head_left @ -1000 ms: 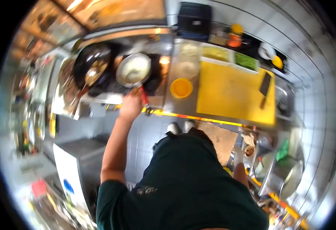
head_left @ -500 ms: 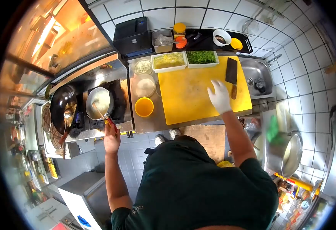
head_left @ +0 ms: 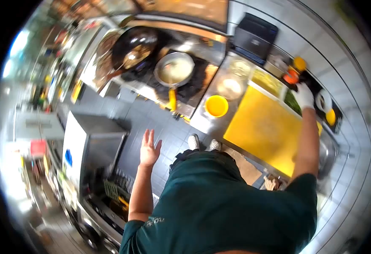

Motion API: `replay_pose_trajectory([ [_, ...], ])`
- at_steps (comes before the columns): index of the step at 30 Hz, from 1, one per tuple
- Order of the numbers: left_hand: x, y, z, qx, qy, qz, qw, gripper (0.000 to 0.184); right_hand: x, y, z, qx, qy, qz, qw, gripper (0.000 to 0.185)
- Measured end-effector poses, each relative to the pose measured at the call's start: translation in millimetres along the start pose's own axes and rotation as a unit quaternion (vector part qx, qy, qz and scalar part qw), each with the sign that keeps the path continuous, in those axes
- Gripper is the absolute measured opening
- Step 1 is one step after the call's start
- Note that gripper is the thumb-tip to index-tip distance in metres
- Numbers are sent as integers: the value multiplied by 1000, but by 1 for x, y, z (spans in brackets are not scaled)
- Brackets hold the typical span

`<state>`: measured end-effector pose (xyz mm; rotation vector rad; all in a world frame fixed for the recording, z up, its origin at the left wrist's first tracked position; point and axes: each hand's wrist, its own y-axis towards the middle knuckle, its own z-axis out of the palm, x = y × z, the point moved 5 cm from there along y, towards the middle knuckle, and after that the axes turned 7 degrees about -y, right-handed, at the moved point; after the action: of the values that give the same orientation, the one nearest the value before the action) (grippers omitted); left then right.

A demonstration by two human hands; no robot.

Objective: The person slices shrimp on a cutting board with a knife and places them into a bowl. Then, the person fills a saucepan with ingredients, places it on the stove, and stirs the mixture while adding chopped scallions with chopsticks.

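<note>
My left hand [head_left: 150, 149] is bare and held in the air over the floor, fingers apart, with nothing in it. Beyond it on the stove sits a saucepan [head_left: 177, 72] with pale contents and a yellow handle [head_left: 172, 99]. My right hand [head_left: 304, 97], in a white glove, reaches over the tray of chopped greens [head_left: 292, 101] to the back ledge. Nearest to its fingers is an orange-topped container [head_left: 291, 77]; the fingertips are blurred and partly hidden, so any grip is unclear. Below that arm lies the yellow cutting board [head_left: 259, 127].
A dark wok [head_left: 122, 48] with a ladle in it stands left of the saucepan. A yellow bowl [head_left: 216, 106], clear containers [head_left: 230, 87] and a tray of yellow pieces [head_left: 266, 82] line the counter. A white bowl [head_left: 323, 101] and black machine [head_left: 255, 38] are at the back.
My left hand has let go of the saucepan handle and drawn back. My right hand has moved from above the cutting board to the back ledge. The whole view has turned.
</note>
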<state>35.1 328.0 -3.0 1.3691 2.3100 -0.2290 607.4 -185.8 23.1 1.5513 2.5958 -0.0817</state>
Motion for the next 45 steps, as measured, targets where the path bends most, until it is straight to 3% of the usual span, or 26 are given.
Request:
replay_pose_trajectory([
  [3, 45, -68, 11, -6, -12, -127, 992, 61, -1, -14, -5, -35, 7, -6, 999, 36],
  [5, 63, -102, 15, -21, -34, -186, 982, 61, -5, -27, -9, -109, -26, -28, 993, 35],
  [9, 87, -122, 10, -39, -40, -254, 966, 61, -7, -38, -38, -141, -25, 15, 990, 30],
  [11, 101, -109, -2, -72, -25, -243, 967, 61, -1, -51, -57, -187, -38, -4, 982, 28],
  [12, 109, -96, -12, -91, -29, -235, 967, 62, 3, -58, -67, -198, 29, -14, 980, 31],
  [15, 139, -47, -48, -151, -6, -183, 971, 63, 48, -93, -115, -209, -17, 36, 977, 32],
  [16, 154, -27, -61, -168, -8, -164, 972, 64, 67, -110, -127, -280, -71, 30, 957, 34],
  [17, 167, -6, -76, -180, 4, -132, 975, 64, 93, -129, -152, -337, -39, -16, 941, 33],
  [19, 199, 38, -105, -206, 33, -99, 973, 64, 113, -173, -161, -273, 19, 65, 960, 30],
  [22, 256, 110, -142, -215, 60, -96, 970, 68, 154, -239, -173, -396, -4, 59, 916, 32],
  [23, 281, 135, -149, -217, 69, -86, 970, 69, 155, -271, -156, -421, -84, 71, 900, 28],
  [25, 324, 185, -164, -197, 110, -77, 971, 73, 183, -322, -145, -410, -145, 177, 883, 20],
  [27, 368, 234, -170, -166, 148, -52, 973, 75, 212, -372, -127, -388, -34, 347, 853, 20],
  [28, 387, 255, -170, -139, 160, -60, 975, 77, 245, -389, -126, -393, -50, 375, 838, 23],
  [29, 406, 275, -169, -91, 166, -85, 978, 76, 269, -408, -114, -313, 35, 489, 813, 28],
  [31, 434, 305, -161, -41, 130, -79, 988, 76, 302, -456, -68, -311, 12, 454, 835, 33],
  [33, 436, 324, -150, 40, 105, -60, 992, 73, 341, -505, -28, -243, 40, 570, 784, 39],
  [34, 439, 333, -140, 63, 119, -35, 990, 73, 345, -539, 8, -249, 81, 561, 785, 42],
  [35, 437, 339, -130, 86, 134, -10, 987, 73, 350, -579, 53, -274, 278, 547, 740, 43],
  [37, 429, 343, -109, 99, 196, 15, 976, 71, 435, -557, 0, -168, 155, 606, 762, 41],
  [38, 420, 342, -103, 107, 181, 23, 977, 70, 444, -574, 13, -35, 55, 626, 777, 42],
  [39, 409, 338, -97, 115, 165, 28, 979, 70, 468, -575, 5, -122, 76, 580, 802, 49],
  [41, 387, 329, -90, 101, 101, 40, 989, 65, 478, -614, 45, -45, 57, 635, 769, 57],
  [42, 384, 325, -89, 62, 7, 55, 997, 57, 486, -627, 50, -39, 55, 644, 762, 58],
  [43, 371, 320, -98, 46, -122, 35, 991, 49, 494, -634, 56, -35, 54, 653, 755, 60],
  [45, 360, 310, -120, 48, -238, -48, 969, 47, 506, -646, 63, -27, 50, 670, 741, 61],
])
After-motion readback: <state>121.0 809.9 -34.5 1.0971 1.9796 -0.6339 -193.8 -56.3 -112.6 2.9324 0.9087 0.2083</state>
